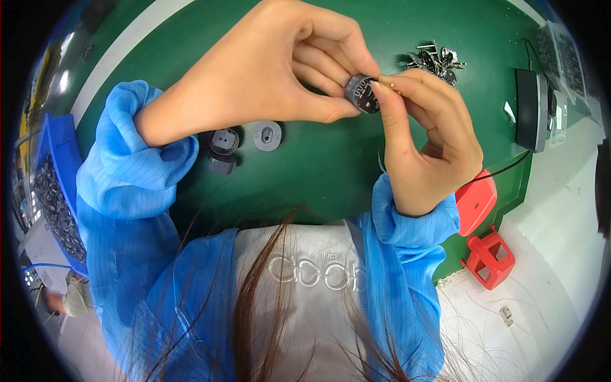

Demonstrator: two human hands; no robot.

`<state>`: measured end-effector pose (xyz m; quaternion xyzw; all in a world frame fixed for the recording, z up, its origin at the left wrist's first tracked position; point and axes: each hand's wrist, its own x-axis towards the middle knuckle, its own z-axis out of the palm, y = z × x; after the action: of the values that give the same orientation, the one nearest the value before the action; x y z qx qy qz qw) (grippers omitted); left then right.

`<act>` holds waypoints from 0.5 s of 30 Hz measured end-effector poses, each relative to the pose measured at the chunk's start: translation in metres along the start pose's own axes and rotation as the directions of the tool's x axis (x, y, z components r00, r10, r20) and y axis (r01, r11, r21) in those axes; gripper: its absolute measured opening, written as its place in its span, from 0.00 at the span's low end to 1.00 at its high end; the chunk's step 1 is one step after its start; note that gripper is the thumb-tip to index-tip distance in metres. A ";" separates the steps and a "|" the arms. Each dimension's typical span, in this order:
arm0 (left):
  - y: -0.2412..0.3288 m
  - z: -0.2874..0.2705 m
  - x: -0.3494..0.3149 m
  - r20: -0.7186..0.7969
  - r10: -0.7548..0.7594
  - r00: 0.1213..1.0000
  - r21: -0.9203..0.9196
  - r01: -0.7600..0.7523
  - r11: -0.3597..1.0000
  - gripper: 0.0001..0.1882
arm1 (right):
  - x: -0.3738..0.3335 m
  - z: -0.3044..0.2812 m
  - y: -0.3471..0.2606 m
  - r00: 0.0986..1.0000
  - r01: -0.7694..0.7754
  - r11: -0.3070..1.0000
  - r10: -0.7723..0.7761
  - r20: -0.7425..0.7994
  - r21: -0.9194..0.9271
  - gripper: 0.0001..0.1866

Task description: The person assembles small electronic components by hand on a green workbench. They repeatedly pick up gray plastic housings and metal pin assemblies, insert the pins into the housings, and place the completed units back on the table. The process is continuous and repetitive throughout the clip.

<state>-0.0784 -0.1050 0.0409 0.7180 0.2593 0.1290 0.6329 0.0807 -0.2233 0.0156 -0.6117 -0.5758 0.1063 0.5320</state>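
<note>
Left hand (273,67) holds a round dark part (364,97) by its rim, thumb against fingers; part sits between the two hands, above the tabletop (331,165). Right hand (436,124) narrowed, thumb and forefinger at the part's right edge; cannot tell whether they pinch something tiny. Part's far side hidden by fingers. Below left wrist: a grey disc (267,135) and two round housings (224,141), one partly overlapped. Beyond right hand: heap of metal pieces (436,60), individual shapes indistinct. Far left: blue bin (62,137) of small dark pieces (52,197), distorted near the rim of view. Upper right: clear tray (560,44), contents unclear.
</note>
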 end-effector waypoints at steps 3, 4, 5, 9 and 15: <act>0.000 -0.002 0.001 0.006 0.001 1.000 0.020 -0.001 1.000 0.14 | 0.001 0.002 -0.004 1.000 0.021 0.997 -0.022 -0.018 -0.074 0.10; -0.003 -0.002 0.000 0.005 0.019 1.000 0.019 -0.019 1.000 0.14 | 0.002 0.002 -0.004 0.999 0.046 0.995 -0.048 -0.018 -0.089 0.10; -0.005 -0.002 0.000 0.005 0.036 0.999 0.019 -0.036 0.999 0.14 | 0.004 0.002 -0.005 0.997 0.071 0.992 -0.073 -0.017 -0.105 0.10; -0.007 0.000 -0.002 -0.039 0.051 0.998 0.033 -0.050 0.998 0.14 | 0.005 0.004 -0.001 0.993 0.105 0.987 -0.110 -0.037 -0.121 0.11; -0.010 0.000 -0.001 -0.039 -0.032 0.999 -0.155 0.026 0.988 0.14 | 0.005 0.008 0.004 0.980 0.175 0.978 -0.185 -0.076 -0.113 0.12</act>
<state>-0.0812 -0.1051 0.0314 0.6602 0.2721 0.1543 0.6829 0.0785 -0.2137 0.0115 -0.5883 -0.6101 0.0005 0.5308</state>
